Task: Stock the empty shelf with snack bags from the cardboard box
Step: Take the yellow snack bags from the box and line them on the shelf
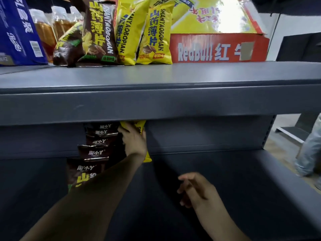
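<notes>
On the dark grey lower shelf (225, 171) a row of several brown snack bags (94, 151) stands upright, running back to front. My left hand (134, 141) reaches to the back of the shelf and grips a yellow snack bag (147, 158) standing just right of the brown row. The bag's top is hidden under the upper shelf's edge. My right hand (196, 188) hovers lower and nearer to me, over bare shelf, fingers loosely curled and holding nothing. The cardboard box is out of view.
The upper shelf (156, 100) carries brown snack bags (97, 32), yellow snack bags (144, 33), a red RedBull carton (218, 47), a blue carton (17, 32) and drink bottles (45, 30). Another person's leg (307, 150) stands at the far right.
</notes>
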`<state>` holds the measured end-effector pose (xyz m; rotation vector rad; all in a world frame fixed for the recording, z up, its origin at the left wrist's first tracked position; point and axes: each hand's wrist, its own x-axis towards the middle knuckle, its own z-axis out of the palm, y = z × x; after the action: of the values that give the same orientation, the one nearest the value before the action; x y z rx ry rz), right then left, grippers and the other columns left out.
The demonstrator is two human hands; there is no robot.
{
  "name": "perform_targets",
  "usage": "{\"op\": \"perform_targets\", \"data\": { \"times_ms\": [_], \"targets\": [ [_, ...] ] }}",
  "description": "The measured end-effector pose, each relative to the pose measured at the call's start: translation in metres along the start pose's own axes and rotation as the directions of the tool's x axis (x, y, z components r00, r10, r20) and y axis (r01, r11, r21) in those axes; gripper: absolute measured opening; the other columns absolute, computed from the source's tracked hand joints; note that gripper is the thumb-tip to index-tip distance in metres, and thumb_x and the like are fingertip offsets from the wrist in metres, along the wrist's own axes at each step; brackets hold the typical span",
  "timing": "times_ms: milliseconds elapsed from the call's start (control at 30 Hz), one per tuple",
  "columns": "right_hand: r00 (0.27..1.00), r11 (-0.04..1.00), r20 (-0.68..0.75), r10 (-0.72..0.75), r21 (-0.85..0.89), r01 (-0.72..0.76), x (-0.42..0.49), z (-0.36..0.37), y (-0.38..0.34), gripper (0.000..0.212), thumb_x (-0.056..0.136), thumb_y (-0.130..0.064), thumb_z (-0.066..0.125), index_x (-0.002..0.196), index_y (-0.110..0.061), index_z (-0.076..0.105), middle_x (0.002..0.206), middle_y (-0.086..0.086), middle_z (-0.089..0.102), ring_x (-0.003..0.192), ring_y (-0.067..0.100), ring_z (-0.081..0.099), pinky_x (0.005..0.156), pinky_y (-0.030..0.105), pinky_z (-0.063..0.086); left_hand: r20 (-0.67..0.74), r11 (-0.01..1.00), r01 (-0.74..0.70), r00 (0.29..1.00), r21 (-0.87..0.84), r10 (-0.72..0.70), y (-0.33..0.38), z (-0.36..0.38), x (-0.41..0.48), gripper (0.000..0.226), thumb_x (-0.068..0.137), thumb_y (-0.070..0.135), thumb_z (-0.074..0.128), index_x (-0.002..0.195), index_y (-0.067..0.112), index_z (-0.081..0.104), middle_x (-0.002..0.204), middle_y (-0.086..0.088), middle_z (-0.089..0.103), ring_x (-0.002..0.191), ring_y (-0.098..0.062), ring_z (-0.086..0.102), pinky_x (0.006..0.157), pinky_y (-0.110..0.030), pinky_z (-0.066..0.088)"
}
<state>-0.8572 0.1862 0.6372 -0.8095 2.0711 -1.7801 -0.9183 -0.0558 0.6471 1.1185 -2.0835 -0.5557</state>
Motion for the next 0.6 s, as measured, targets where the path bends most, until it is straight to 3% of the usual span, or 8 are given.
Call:
{"op": "perform_targets", "data": {
  "times_ms": [100,233,367,500,600],
  "targets": [
    [1.0,1.0,-0.013,-0.005,0.02,0.005,0.003,-0.002,0.002,0.024,0.095,0.002,0.044,0.094,-0.012,0.064,0.07,0.004,0.066,0.052,0.01,0.059,0.054,0.017,0.047,-0.017,1.0,0.0,1.0,0.001,0.0,-0.001,0.011,0.003,0.077,0.092,0.037,0.054,0.144,-0.006,0.018,0.142,-0.033,0.022,0.106,-0.048,0.052,0.089,-0.047,0.044],
    [0.999,0.999,-0.039,0.02,0.032,-0.019,0.004,-0.001,0.005,0.022,0.096,-0.003,0.046,0.09,-0.013,0.065,0.071,-0.001,0.069,0.052,0.011,0.06,0.054,0.017,0.047,0.025,0.997,-0.072,0.997,0.019,0.071,-0.011,0.03,-0.005,0.095,0.083,0.046,0.064,0.151,0.009,0.008,0.151,-0.032,0.005,0.121,-0.047,0.038,0.103,-0.046,0.034],
    [0.999,0.999,-0.035,0.037,0.005,-0.037,0.002,-0.001,0.006,0.022,0.096,-0.006,0.047,0.087,-0.014,0.066,0.073,0.0,0.069,0.053,0.011,0.061,0.056,0.018,0.049,0.06,0.986,-0.138,0.989,0.09,0.133,-0.018,0.033,-0.01,0.111,0.076,0.05,0.07,0.152,0.018,-0.004,0.153,-0.028,-0.001,0.129,-0.041,0.032,0.105,-0.043,0.035],
    [0.999,0.999,-0.022,0.031,-0.009,-0.031,-0.002,0.004,0.003,0.024,0.096,-0.006,0.047,0.086,-0.016,0.067,0.074,0.001,0.069,0.054,0.011,0.06,0.056,0.019,0.048,0.07,0.978,-0.151,0.987,0.147,0.142,-0.025,0.026,-0.021,0.116,0.072,0.055,0.07,0.151,0.019,-0.006,0.15,-0.029,0.011,0.132,-0.042,0.03,0.106,-0.045,0.033],
    [0.999,0.999,-0.002,0.04,0.011,-0.04,-0.006,0.01,0.001,0.025,0.096,-0.004,0.046,0.086,-0.014,0.067,0.071,0.0,0.068,0.053,0.01,0.06,0.054,0.019,0.047,0.053,0.952,-0.157,0.987,0.261,0.149,-0.034,0.032,-0.05,0.126,0.063,0.044,0.08,0.151,0.02,-0.006,0.146,-0.03,0.027,0.131,-0.042,0.037,0.104,-0.047,0.037]
  ]
}}
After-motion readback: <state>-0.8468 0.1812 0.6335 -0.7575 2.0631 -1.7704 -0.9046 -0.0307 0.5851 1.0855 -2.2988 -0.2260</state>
